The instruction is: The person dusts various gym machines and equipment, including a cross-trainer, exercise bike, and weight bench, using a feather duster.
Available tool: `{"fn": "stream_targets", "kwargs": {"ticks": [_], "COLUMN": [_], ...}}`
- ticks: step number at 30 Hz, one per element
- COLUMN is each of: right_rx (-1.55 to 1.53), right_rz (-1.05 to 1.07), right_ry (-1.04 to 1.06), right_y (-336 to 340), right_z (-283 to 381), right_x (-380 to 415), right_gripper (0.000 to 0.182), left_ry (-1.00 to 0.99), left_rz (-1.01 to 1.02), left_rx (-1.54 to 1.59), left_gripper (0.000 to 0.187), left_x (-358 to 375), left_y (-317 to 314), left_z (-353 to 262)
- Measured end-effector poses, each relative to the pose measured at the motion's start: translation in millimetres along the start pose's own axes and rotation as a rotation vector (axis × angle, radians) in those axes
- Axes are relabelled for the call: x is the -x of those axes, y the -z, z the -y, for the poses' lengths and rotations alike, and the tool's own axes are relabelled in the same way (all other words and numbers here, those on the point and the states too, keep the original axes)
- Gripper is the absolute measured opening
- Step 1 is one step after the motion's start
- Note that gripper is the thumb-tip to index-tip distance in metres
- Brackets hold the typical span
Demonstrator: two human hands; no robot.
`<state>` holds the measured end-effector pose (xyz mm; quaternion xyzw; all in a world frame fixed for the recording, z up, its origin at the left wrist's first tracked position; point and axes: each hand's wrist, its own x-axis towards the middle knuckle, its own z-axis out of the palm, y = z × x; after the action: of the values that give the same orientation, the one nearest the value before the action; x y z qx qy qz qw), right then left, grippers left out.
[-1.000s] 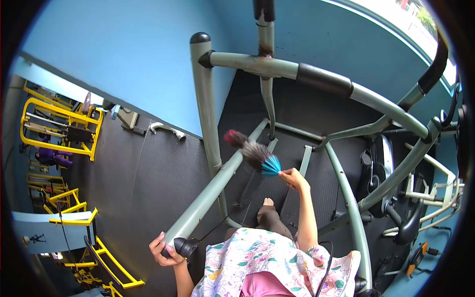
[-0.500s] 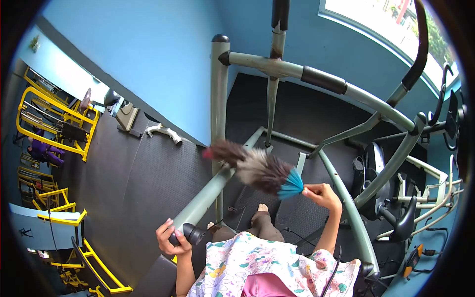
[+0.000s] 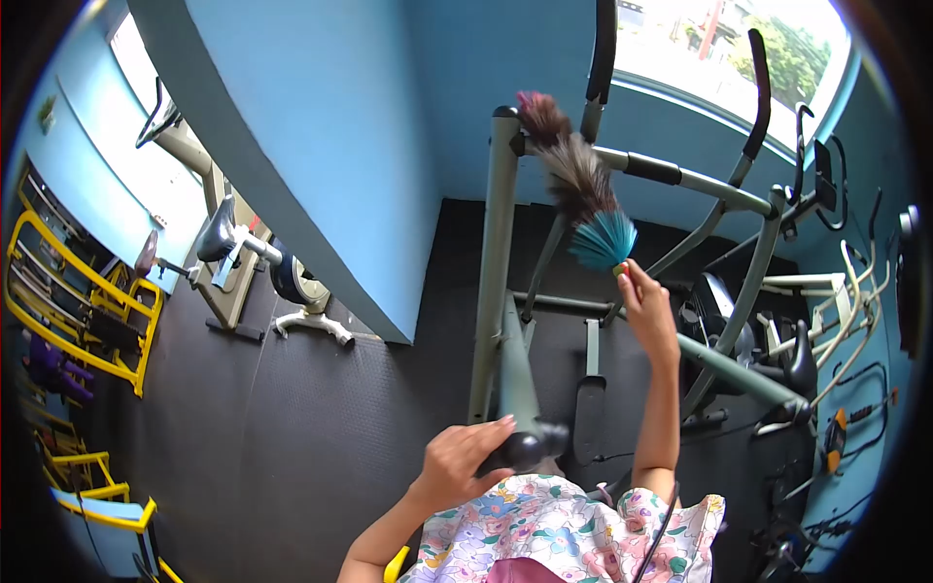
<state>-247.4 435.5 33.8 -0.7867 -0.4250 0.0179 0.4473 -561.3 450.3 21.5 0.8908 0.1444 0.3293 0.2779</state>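
Observation:
My right hand (image 3: 646, 299) is closed around the short handle of a feather duster (image 3: 578, 175), raised in front of me. Its feathers are blue near the handle, then dark brown and grey, with a reddish tip. That tip overlaps the top of the grey upright post (image 3: 499, 243) of an exercise machine, close to the crossbar (image 3: 702, 180). Lower down, my left hand (image 3: 465, 459) has its fingers stretched out, right at the black-capped end (image 3: 525, 449) of a grey-green tube of the same frame.
A blue wall corner (image 3: 389, 291) juts in on the left, with an exercise bike (image 3: 233, 253) behind it. Yellow-framed machines (image 3: 92, 291) stand farther left. Black handlebars (image 3: 758, 97) rise before the window, and another bike saddle (image 3: 801, 360) is at the right.
The duster has swung up from the lower side tube to the top of the post. My left hand has loosened from around the tube end and straightened its fingers. The view has shifted.

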Motion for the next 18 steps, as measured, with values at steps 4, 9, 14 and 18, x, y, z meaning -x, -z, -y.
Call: {"fn": "stream_targets", "kwargs": {"ticks": [4, 9, 14, 18], "right_rx": [0.192, 0.213, 0.703, 0.759], "right_rz": [-0.056, -0.032, -0.140, -0.223], "right_ry": [-0.116, -0.173, -0.147, -0.043], "right_y": [3.0, -5.5, 3.5, 22.2], "right_z": [47.5, 72.8, 133.3, 166.3], "right_x": [10.0, 8.6, -13.1, -51.3], "right_gripper": [0.023, 0.027, 0.026, 0.026], "left_ry": [0.080, 0.589, 0.968, 0.938], "left_rz": [0.023, 0.017, 0.094, 0.173], "left_rx": [0.028, -0.103, -0.167, -0.175], "left_gripper": [0.052, 0.049, 0.054, 0.059], "left_x": [54.0, 182.0, 273.2, 250.8], "left_y": [65.3, 152.3, 207.0, 192.5], "left_z": [30.9, 82.0, 134.9, 169.8]}}
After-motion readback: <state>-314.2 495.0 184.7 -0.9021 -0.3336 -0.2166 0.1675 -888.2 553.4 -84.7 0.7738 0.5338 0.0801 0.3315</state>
